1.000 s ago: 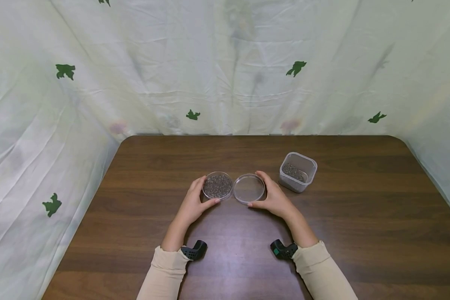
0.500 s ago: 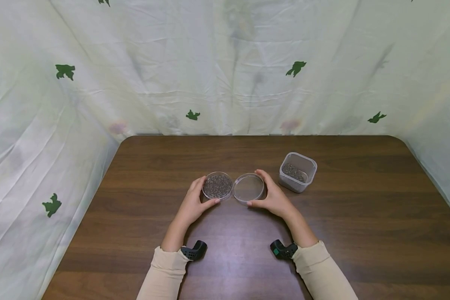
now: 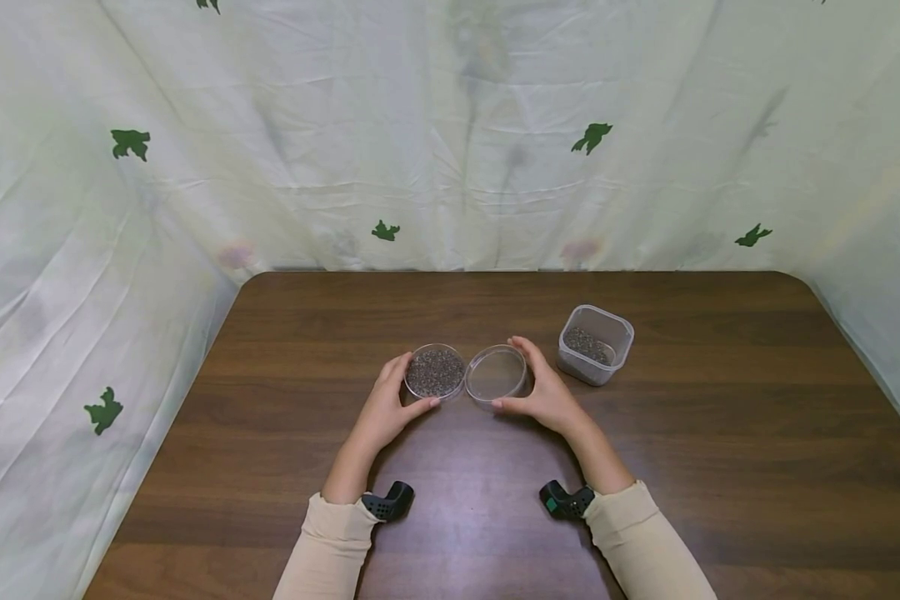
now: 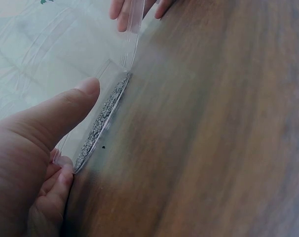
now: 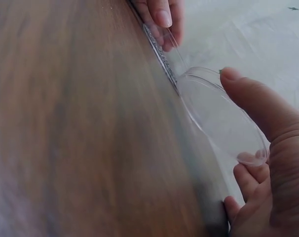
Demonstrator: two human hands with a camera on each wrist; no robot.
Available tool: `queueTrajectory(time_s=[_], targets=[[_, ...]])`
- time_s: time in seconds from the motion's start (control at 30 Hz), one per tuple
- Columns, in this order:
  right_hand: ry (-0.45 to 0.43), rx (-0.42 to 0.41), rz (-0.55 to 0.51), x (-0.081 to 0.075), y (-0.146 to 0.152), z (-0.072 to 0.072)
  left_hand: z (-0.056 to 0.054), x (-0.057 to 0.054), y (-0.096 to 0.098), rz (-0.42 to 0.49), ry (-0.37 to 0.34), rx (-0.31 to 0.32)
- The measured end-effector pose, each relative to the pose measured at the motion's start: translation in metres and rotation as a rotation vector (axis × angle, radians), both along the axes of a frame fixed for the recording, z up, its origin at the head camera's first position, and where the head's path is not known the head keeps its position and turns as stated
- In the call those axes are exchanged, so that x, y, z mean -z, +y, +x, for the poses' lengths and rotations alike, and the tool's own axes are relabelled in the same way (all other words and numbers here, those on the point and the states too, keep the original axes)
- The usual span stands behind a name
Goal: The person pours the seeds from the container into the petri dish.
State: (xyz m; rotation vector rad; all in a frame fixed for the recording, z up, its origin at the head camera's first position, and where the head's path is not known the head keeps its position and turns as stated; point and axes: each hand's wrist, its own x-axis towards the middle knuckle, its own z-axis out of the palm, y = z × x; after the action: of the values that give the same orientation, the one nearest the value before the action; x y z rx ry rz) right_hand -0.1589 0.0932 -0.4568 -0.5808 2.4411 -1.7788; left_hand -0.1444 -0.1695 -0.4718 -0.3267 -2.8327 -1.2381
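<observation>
A clear round petri dish (image 3: 435, 345) filled with small dark speckled grains (image 3: 436, 372) sits on the wooden table. My left hand (image 3: 384, 410) grips its left side, thumb at the near edge and fingers behind. Right beside it, my right hand (image 3: 546, 402) holds a petri dish lid (image 5: 216, 111) by the rim between thumb and fingers. The lid is transparent with nothing in it. In the right wrist view it tilts, its right side raised off the table and its lower left edge right at the dish's rim. In the left wrist view the grains (image 4: 101, 123) form a thin layer.
A square clear plastic tub (image 3: 596, 343), partly filled with the same sort of grains, stands behind and right of my right hand. One dark speck (image 4: 103, 147) lies on the tabletop near the dish. A pale curtain (image 3: 450, 167) hangs behind the table.
My right hand has shifted slightly left and up, and the lid tilts more, its right side higher. My left hand and the dish have stayed in place.
</observation>
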Motion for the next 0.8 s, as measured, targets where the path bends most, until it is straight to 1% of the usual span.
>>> queueTrajectory(time_s=[0.1,0.17,0.3,0.53,0.8], targets=[[-0.017,-0.006,-0.029,-0.011,-0.003,0.005,0.0,0.0,0.0,-0.003,0.0,0.0],[-0.024,-0.004,-0.026,-0.014,-0.003,0.005,0.0,0.0,0.0,-0.005,-0.001,-0.001],[-0.028,-0.007,-0.036,-0.014,-0.005,0.005,0.0,0.0,0.0,-0.005,-0.002,-0.002],[0.015,-0.01,-0.064,-0.013,-0.007,0.003,-0.001,0.001,0.0,-0.005,-0.001,-0.001],[0.034,-0.012,-0.1,-0.015,-0.013,0.004,-0.001,0.002,0.0,-0.003,0.006,-0.006]])
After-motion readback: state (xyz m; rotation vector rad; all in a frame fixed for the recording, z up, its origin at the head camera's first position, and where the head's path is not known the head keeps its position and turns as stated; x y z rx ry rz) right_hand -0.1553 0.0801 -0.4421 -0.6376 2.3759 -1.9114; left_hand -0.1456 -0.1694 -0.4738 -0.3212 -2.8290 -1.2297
